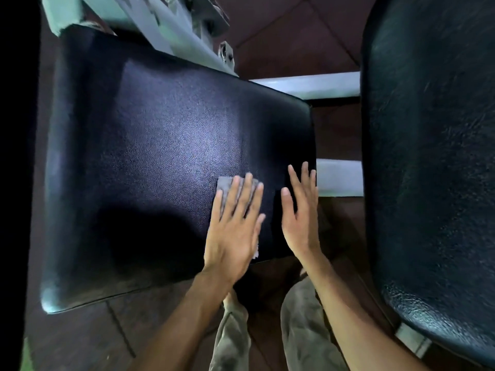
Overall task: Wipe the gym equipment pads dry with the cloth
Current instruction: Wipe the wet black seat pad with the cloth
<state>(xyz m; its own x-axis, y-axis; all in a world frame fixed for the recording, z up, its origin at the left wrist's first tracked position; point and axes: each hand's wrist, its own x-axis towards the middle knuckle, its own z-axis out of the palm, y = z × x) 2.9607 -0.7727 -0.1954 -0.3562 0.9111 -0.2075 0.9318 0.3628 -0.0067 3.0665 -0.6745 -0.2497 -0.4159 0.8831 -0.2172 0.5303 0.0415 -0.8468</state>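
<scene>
A large black padded bench pad (150, 162) fills the left and middle of the head view. A small grey cloth (224, 183) lies on its right part. My left hand (235, 226) presses flat on the cloth with fingers spread; most of the cloth is hidden under the palm, with a corner showing near the wrist. My right hand (300, 210) rests flat and open on the pad's right edge, beside the cloth, holding nothing. A second black pad (434, 156) stands at the right.
Pale grey metal frame bars (308, 85) run behind and between the two pads. Below lies a dark reddish tiled floor (88, 336). My legs in grey-green trousers (300, 328) stand close to the pad's near edge.
</scene>
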